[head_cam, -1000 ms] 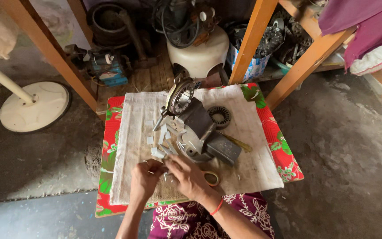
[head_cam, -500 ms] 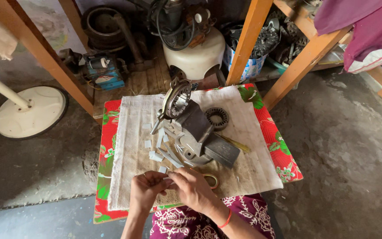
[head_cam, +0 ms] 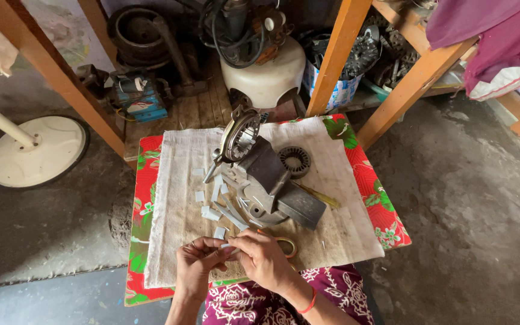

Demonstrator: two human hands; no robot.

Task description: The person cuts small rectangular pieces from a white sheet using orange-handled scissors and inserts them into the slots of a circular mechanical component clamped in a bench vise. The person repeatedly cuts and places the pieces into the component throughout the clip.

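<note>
My left hand point(head_cam: 195, 263) and my right hand point(head_cam: 264, 260) meet at the near edge of a low table, pinching a small white strip of paper point(head_cam: 227, 245) between their fingertips. Just beyond them lie several more white paper strips point(head_cam: 212, 212) on a beige cloth point(head_cam: 176, 198). A dismantled grey motor housing point(head_cam: 269, 180) lies in the middle of the cloth, with a round metal end plate point(head_cam: 240, 134) leaning at its far side and a ring-shaped toothed stator core point(head_cam: 295, 160) to its right. Scissors with tan handles point(head_cam: 286, 245) lie partly under my right hand.
The table has a red floral cover point(head_cam: 377, 192). Orange wooden frame legs point(head_cam: 338, 54) rise behind it. A white drum with cables point(head_cam: 264, 69), a white fan base point(head_cam: 34, 150), a blue device point(head_cam: 141, 102) and dark metal parts stand on the floor behind.
Both hands have drawn slightly toward me and closer together on the paper strip. The view shifted a little; the motor parts have not moved.
</note>
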